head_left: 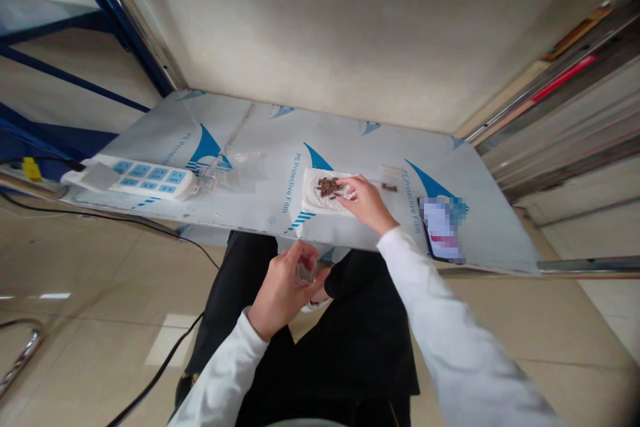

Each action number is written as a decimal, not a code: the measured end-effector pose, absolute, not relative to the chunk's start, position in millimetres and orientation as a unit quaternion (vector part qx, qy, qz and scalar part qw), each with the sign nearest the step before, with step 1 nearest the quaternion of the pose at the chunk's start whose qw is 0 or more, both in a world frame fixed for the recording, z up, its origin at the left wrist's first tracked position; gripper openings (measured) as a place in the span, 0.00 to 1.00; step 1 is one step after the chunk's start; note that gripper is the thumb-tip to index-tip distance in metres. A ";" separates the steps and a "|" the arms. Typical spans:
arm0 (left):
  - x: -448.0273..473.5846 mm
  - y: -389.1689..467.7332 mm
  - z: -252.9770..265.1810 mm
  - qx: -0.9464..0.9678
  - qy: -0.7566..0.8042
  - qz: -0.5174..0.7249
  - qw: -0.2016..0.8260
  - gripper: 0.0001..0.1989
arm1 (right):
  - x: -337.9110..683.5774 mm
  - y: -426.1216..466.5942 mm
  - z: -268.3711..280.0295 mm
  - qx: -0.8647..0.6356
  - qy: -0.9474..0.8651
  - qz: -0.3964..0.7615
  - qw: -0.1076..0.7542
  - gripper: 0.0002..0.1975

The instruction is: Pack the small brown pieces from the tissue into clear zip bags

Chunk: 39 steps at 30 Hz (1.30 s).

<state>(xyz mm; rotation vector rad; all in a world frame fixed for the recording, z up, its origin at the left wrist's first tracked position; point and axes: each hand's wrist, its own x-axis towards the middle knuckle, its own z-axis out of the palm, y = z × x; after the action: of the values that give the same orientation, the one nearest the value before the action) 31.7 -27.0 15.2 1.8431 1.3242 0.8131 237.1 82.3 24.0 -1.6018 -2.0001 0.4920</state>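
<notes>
Below the table's front edge, my left hand (pixel 283 287) is closed around a small clear plastic container (pixel 306 269). Its mouth faces up, and whether it is a bag or a stiff cup is hard to tell. Over the table, my right hand (pixel 367 201) reaches in from the right to a heap of small dark brown pieces (pixel 327 187). Thumb and forefinger are apart at the heap's right edge, with no piece plainly between them. Under the heap lies a white, crumpled-looking pad (pixel 311 199). A small clear bag with brown pieces (pixel 389 187) rests just right of this hand.
A white power strip (pixel 150 179) with a plug and cable lies at the table's left, beside clear plastic packaging (pixel 217 177). A phone (pixel 441 230) is near the front right. Film-covered table (pixel 260 203) meets a pale wall behind. Black cables hang at left.
</notes>
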 end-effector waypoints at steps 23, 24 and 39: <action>27.1 6.7 4.1 0.683 0.534 0.348 0.356 0.11 | 240.2 132.8 -11.9 -0.635 -0.739 0.112 0.194 0.14; 28.7 10.5 4.0 0.682 0.531 0.357 0.355 0.11 | 239.4 129.4 -6.4 -0.640 -0.731 0.111 0.209 0.14; 59.9 12.5 42.9 0.672 0.480 0.443 0.349 0.12 | 186.3 -4.1 89.5 -0.493 -0.783 0.193 0.328 0.10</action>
<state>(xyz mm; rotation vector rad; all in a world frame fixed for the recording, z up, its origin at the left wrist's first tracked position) 59.9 12.5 42.9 1.7418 1.2427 1.1493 186.3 -4.1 89.5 -1.2910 -2.0489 0.5041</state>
